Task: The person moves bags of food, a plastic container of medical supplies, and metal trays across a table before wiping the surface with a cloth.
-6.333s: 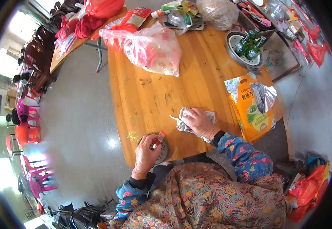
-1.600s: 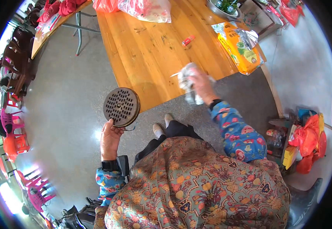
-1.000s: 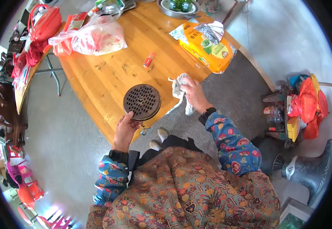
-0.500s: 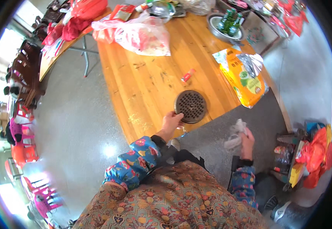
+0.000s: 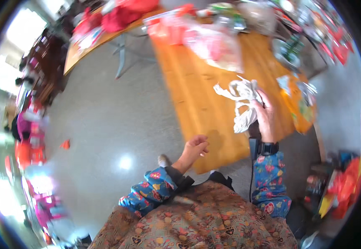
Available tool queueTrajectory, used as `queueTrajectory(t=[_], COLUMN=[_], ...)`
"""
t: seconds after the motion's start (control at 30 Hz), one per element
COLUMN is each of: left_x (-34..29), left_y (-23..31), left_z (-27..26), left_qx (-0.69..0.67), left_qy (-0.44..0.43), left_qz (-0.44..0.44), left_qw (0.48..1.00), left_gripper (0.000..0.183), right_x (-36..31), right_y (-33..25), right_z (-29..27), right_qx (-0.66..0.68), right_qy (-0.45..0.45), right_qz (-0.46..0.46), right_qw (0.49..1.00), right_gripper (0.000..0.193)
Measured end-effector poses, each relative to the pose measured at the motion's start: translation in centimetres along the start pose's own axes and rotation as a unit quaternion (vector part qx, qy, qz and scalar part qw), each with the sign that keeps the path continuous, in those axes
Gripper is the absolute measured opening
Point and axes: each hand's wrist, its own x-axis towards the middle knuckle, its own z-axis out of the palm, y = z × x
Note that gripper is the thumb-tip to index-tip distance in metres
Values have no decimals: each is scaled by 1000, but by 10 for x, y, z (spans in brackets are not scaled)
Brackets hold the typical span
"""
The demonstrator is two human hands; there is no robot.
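Note:
My right hand (image 5: 265,114) is over the wooden table (image 5: 205,112), its fingers closed on a crumpled white rag (image 5: 245,118) with loose strips hanging off it. A small dark patch shows below the rag and the hand. It may be the round perforated metal plate, but it is too covered to tell. My left hand (image 5: 195,150) is at the table's near left edge, its fingers loosely bent and apart, and I see nothing in them.
Pink and white plastic bags (image 5: 218,45) lie on the table's far part. A yellow-orange packet (image 5: 297,101) is at its right edge, near a metal bowl with green bottles (image 5: 290,52). Red bags (image 5: 346,186) are stacked at the lower right. A red scrap (image 5: 65,144) lies on the floor.
My left hand has let go of the round perforated plate. My right hand has come up from beside the table to over it with the rag. The view has swung left.

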Motion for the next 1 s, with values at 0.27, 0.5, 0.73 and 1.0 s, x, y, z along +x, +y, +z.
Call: queueTrajectory(t=[0.27, 0.5, 0.73, 1.0], left_x=[-72, -148, -156, -45], left_y=[0, -99, -177, -122], left_z=[-228, -401, -452, -501], left_qx=[4, -74, -12, -7], left_qy=[95, 383, 384, 210], left_qz=[-36, -123, -289, -133], left_qw=[995, 912, 877, 969], left_gripper=[29, 31, 31, 33], right_x=[4, 50, 50, 48], right_y=[195, 184, 183, 156], right_z=[31, 68, 100, 198], right_qx=[-549, -576, -634, -451], right_qy=[0, -113, -59, -40], right_qz=[-92, 14, 72, -114], right_qw=[831, 810, 768, 884], right_gripper=[44, 51, 53, 30])
